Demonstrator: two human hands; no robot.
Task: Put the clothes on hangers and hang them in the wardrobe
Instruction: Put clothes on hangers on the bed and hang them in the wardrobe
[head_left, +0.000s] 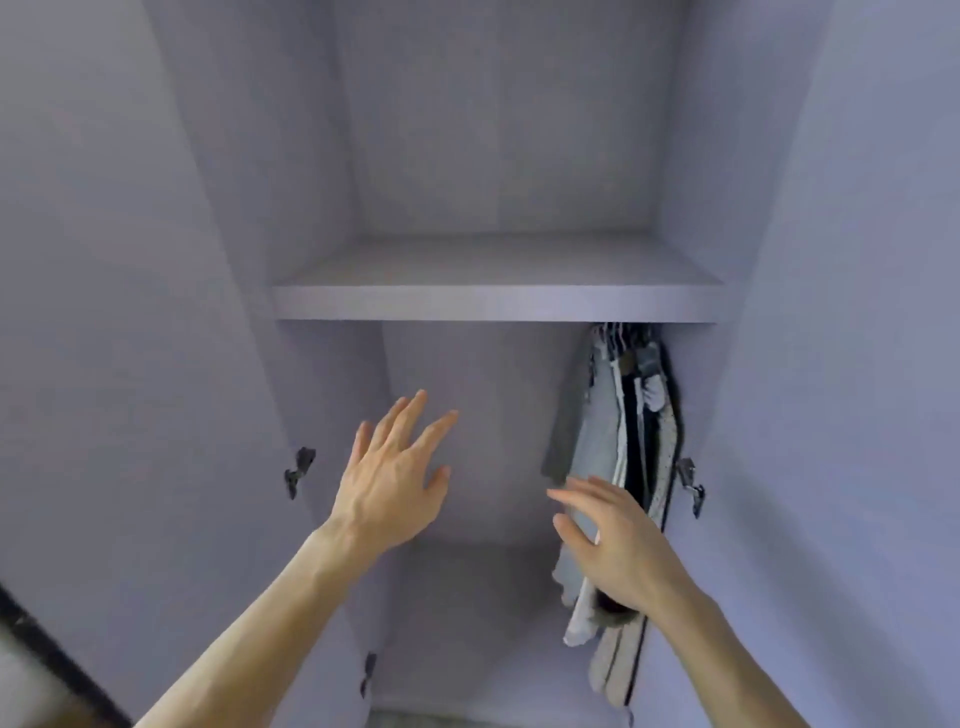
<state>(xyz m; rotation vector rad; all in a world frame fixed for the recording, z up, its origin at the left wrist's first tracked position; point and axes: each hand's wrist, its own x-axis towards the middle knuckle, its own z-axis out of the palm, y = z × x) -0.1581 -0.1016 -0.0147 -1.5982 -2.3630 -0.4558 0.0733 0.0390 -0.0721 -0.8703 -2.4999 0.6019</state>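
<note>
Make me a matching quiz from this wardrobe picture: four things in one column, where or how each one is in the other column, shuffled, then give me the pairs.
Column one
1. left hand
2. right hand
3. hanging clothes
4. shelf

Column two
A. horizontal, running across above the garments
B. bunched at the far right, hanging down
C. open, fingers spread, in front of the bare back panel
D. open, low on the right, in front of fabric

Pairs: 1-C, 2-D, 3-B, 4-A
</note>
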